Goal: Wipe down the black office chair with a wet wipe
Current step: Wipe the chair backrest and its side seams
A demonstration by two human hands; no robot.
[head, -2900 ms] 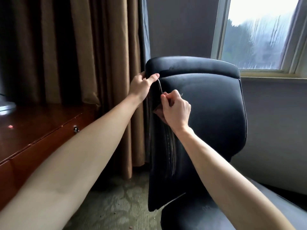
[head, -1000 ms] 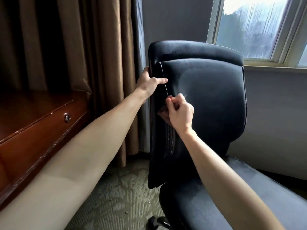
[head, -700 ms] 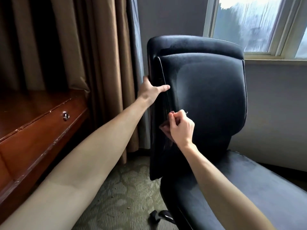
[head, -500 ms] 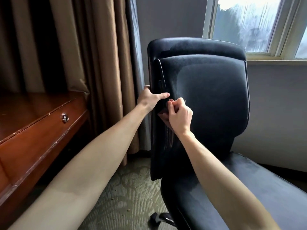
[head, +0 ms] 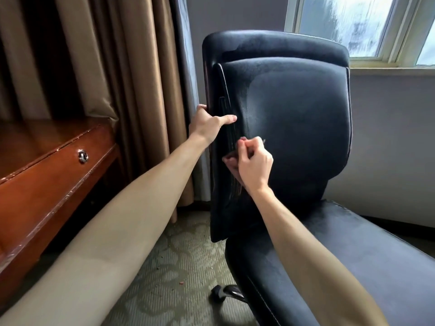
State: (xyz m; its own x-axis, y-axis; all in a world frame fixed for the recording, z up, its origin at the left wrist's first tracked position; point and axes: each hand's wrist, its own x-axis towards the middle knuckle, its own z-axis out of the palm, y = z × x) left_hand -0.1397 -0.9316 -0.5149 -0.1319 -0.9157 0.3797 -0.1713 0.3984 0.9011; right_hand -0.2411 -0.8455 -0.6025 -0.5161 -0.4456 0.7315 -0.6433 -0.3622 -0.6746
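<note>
- My left hand (head: pixel 207 124) grips the left edge of the backrest of the black padded office chair (head: pixel 294 128), with my thumb laid across the front.
- My right hand (head: pixel 254 165) is curled tight at the side seam just below, pinching a wet wipe (head: pixel 263 140); only its pale tip shows.
- The chair stands on patterned green carpet (head: pixel 164 278), near the reddish wooden desk (head: pixel 47 180).

Tan curtains (head: pixel 122 90) hang in heavy folds on the left, with a grey drape (head: pixel 186 67) at their right edge; below them stands a reddish-brown wooden desk (head: pixel 35 184) — 1 drawer front with a round metal lock (head: pixel 82 156); the floor is greenish patterned carpet (head: pixel 169 278), flecked with crumbs; a grey wall (head: pixel 235 15) runs behind; daylight comes through a white-framed window (head: pixel 348 24) at upper right, above a pale sill (head: pixel 388 71).
</note>
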